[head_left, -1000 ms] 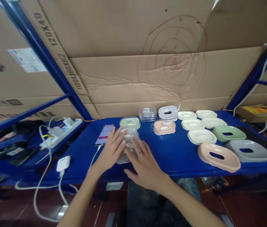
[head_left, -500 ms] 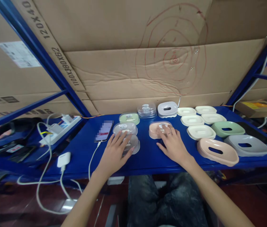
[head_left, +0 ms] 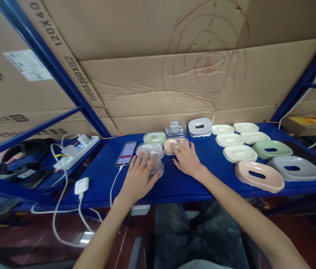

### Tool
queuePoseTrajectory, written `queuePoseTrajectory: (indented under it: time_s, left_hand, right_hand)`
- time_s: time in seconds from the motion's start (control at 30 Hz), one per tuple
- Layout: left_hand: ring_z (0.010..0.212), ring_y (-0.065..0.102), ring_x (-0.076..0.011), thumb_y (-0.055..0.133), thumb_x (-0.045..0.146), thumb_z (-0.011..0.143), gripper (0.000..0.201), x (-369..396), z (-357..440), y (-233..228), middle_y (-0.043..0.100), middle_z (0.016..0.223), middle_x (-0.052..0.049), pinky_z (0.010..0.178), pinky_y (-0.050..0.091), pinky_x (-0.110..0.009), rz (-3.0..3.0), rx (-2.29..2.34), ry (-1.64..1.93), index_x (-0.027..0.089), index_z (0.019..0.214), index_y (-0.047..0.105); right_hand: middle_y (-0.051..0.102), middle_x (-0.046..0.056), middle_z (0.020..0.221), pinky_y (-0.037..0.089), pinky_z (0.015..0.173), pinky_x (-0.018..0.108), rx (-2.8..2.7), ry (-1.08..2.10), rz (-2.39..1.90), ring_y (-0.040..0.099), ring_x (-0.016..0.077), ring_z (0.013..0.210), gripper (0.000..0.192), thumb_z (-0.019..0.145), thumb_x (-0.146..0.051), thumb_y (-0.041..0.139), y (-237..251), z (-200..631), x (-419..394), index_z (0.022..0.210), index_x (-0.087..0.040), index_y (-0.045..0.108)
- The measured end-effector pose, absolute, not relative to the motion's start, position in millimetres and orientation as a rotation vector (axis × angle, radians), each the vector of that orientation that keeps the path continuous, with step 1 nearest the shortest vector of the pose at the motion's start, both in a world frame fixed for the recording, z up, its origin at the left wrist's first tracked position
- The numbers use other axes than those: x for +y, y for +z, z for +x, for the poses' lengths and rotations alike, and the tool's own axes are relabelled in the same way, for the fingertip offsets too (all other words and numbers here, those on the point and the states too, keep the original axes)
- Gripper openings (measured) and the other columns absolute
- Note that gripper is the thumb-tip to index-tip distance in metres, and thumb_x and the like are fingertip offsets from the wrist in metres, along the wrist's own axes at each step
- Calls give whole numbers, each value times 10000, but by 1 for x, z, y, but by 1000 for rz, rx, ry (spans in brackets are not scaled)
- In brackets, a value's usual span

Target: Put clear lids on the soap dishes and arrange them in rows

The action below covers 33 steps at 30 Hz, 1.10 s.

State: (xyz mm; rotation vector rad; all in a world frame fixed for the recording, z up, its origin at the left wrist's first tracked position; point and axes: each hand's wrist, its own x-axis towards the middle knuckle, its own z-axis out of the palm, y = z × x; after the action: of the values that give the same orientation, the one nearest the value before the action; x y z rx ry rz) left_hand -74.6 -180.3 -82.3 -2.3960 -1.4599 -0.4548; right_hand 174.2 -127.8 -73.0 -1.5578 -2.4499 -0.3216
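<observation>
Head view, nearest first: the left hand (head_left: 139, 175) lies flat, fingers spread, on a clear soap box (head_left: 150, 158) at the middle of the blue tabletop (head_left: 203, 179), pressing rather than gripping it. Just right of it, the right hand (head_left: 186, 160) rests open with its fingertips on a pink soap box (head_left: 173, 145), which touches the clear one. A phone (head_left: 126, 153) on its charging cable (head_left: 114, 183) sits just left. Behind stand a green soap box (head_left: 154, 137) and another clear box (head_left: 175, 128). With these pieces crowded together, a sideways push could knock the pink box into its neighbours or snag the cable.
</observation>
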Motion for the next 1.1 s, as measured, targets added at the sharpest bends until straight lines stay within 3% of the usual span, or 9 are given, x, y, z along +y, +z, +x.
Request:
queuePoseTrajectory:
  time_s: [0.3,0.6,0.83,1.0,1.1]
  left_hand:
    - [1601,470,-478,617,477,1062,619,-172,-76,-85,546,1696,-198,1300,402,-665,-2350,-1536,-471,199,1614,599]
    - [1583,486,-466,595,509,1067,599,-162,-88,-81,576,1670,-191,1278,429,-666,-2400,-1445,-501,188,1572,627]
    - [1592,479,-460,564,514,1081,612,-157,-92,-83,564,1677,-202,1296,401,-678,-2420,-1421,-511,176,1589,603]
    - [1620,446,-459,569,528,1083,625,-157,-98,-86,555,1682,-215,1338,338,-678,-2411,-1380,-551,163,1590,589]
    - [1666,358,-473,576,525,1080,619,-161,-95,-82,554,1680,-217,1351,280,-714,-2390,-1335,-617,161,1581,581]
  right_hand:
    - [436,250,1744,326,1207,623,-2496,-334,-1450,386,496,1545,702,1070,-348,556,-77,161,-124,1727,-146,417]
    - [412,262,1764,331,1229,639,-2470,-329,-1434,407,477,1571,684,1088,-336,522,-80,162,-124,1732,-139,405]
    - [300,280,1815,294,1300,661,-2435,-273,-1408,259,475,1686,724,1079,-336,564,-79,168,-133,1746,-121,380]
    - [327,227,1818,316,1329,648,-2229,-315,-1454,237,441,1707,693,1106,-457,541,-62,243,-198,1722,-158,437]
    - [433,239,1749,391,1294,629,-2076,-430,-1584,362,428,1650,677,1105,-508,537,-67,326,-244,1678,-151,480]
